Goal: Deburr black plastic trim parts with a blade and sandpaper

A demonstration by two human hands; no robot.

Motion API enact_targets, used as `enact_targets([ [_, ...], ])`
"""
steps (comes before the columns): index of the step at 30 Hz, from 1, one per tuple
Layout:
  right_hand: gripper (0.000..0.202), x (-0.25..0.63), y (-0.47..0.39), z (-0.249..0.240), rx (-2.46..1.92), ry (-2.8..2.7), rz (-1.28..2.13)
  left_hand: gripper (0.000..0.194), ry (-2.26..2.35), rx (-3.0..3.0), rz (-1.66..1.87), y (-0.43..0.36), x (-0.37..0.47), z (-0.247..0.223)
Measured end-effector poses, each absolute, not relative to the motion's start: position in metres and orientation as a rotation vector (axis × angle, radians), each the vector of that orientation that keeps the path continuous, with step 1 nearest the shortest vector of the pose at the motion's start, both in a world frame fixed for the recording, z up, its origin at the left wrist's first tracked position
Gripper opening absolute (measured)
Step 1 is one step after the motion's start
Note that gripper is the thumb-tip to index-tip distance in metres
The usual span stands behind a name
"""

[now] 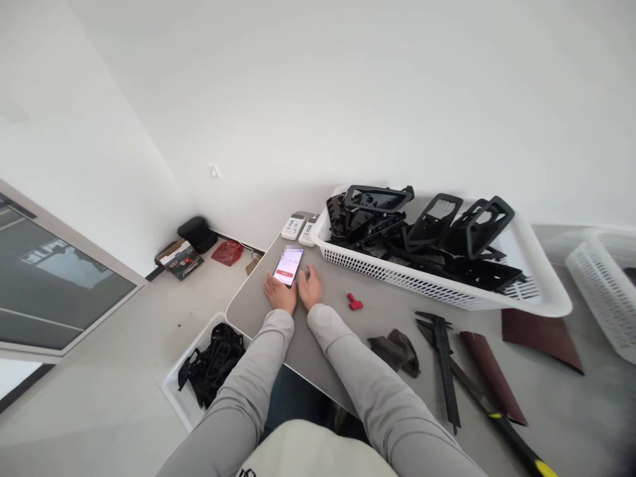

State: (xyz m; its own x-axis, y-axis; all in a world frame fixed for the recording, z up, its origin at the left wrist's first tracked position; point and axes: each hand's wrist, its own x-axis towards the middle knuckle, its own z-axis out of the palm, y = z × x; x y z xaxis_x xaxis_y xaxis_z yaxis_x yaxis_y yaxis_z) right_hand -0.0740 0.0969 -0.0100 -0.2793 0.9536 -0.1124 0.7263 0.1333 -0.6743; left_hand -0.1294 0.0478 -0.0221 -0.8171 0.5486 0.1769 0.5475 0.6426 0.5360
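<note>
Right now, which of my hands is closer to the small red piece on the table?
Right. Your right hand is left of the red piece, not touching it; your left hand is farther off, beyond the right hand, at the near end of the phone.

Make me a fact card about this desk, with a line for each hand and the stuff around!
Left hand: at the lower end of a lit phone; how firm the grip is, I can't tell
Right hand: beside the phone, thumb apart from the fingers
Big basket: white, piled with black parts
Small red thing: on the desk, right of the hands
Tools: black caliper, plus one with a black-and-yellow handle
Floor: white tub holding more black parts
</note>
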Motion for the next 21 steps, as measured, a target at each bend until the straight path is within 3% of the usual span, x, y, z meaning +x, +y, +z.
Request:
enact_targets([
  [21, 0.058, -0.0638, 0.092, -0.0074, -1.511, -2.034, 0.937, 0.089, 2.844, 0.969, 0.943, 0.0467, -0.1303, -0.0216],
])
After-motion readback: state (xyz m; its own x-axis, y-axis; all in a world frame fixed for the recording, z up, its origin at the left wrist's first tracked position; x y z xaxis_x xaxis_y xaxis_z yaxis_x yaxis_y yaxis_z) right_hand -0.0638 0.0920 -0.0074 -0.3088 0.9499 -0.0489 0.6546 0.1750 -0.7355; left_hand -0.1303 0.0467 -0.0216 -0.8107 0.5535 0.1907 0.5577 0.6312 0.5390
